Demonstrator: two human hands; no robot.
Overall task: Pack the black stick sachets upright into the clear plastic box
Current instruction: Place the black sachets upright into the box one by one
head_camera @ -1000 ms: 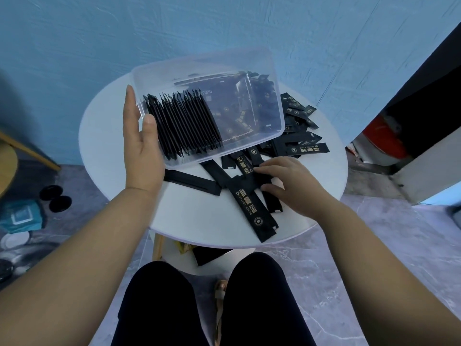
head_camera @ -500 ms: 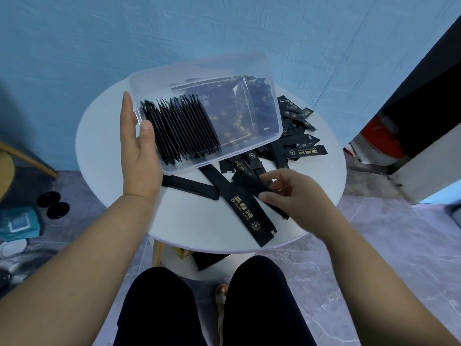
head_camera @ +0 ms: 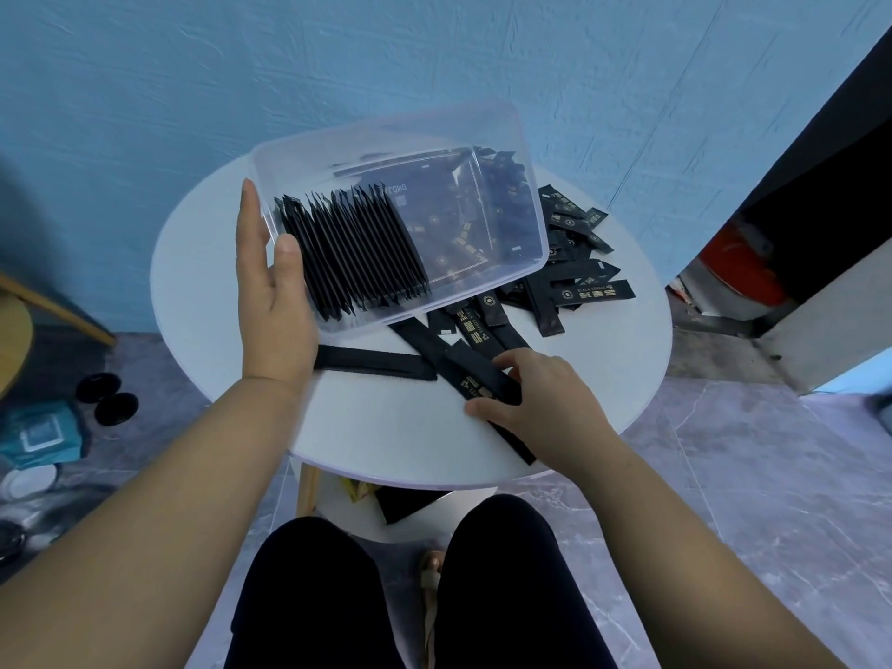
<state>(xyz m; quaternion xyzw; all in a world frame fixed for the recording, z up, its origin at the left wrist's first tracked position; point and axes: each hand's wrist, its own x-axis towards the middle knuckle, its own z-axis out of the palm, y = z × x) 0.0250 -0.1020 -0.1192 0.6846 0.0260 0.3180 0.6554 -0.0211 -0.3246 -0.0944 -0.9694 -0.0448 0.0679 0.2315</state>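
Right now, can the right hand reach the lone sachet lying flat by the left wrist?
Probably yes: the lone sachet lies mostly uncovered on the table, with bare tabletop between it and the right hand. That hand is pinching other sachets, though, and the left hand sits at its far end.

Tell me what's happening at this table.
A person is packing black sachets into a clear box. The left hand grips the box by its left rim, and a row of sachets stands on edge inside it. The right hand pinches a sachet lying on the white table. A loose pile lies on the table to the right of the box.
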